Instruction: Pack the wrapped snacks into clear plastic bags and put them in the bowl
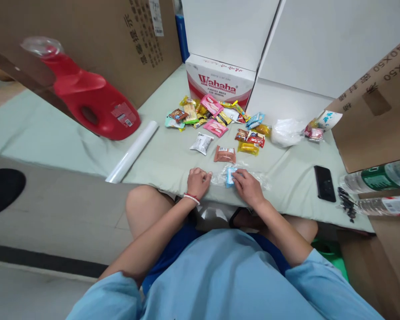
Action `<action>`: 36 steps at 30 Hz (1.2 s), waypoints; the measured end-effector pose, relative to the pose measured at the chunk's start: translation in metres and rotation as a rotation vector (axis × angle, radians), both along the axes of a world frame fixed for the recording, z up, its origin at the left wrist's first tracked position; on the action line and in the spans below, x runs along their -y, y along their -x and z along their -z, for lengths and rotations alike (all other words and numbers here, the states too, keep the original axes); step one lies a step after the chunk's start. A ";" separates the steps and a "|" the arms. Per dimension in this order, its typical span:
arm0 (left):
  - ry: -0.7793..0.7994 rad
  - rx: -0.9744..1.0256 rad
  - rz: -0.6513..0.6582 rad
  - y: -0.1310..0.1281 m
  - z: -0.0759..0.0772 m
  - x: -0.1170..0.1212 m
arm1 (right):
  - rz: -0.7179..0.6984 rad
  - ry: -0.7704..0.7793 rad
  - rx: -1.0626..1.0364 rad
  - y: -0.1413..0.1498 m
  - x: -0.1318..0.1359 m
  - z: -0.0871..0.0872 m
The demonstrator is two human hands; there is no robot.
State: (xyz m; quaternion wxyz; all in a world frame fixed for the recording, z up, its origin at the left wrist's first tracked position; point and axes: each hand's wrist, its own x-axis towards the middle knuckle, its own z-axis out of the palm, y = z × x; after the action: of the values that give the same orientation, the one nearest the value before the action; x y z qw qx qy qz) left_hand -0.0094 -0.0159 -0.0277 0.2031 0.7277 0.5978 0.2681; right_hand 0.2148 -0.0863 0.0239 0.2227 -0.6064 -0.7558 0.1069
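Observation:
A small blue-and-white snack packet [230,178] lies on a sheet of clear plastic film [260,178] near the front edge of the cloth-covered surface. My right hand [248,189] has its fingertips closed on the packet's right side. At the film's left edge, my left hand [198,182] is curled, thumb and fingers pinched together where the film ends. A brown-wrapped snack [224,154] sits just beyond the film, with a silver-white packet [202,143] to its left. Behind them is a pile of colourful snack packets, including pink ones [215,128] and a yellow one [248,148].
A film roll [132,152] and a red jug [96,100] stand or lie at left. The Wahaba-style white-red carton [220,82] is behind. Rightward are a white plastic bag [286,132], a phone [324,183], plastic bottles [383,178] and a cardboard box [370,111].

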 end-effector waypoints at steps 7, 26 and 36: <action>0.099 0.115 0.147 -0.001 -0.013 -0.012 | -0.051 -0.026 -0.144 -0.016 -0.014 0.015; 0.691 0.797 0.087 -0.003 -0.025 -0.041 | -0.073 0.000 -0.269 -0.020 -0.018 0.024; 0.617 0.546 0.310 -0.026 -0.036 -0.053 | -0.070 0.026 -0.252 -0.020 -0.019 0.025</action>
State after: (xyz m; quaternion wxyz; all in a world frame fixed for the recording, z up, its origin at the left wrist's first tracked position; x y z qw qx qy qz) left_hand 0.0162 0.0371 0.0085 0.5992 0.6166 0.4578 0.2260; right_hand 0.2351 -0.0672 -0.0012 0.3041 -0.5641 -0.7412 0.1996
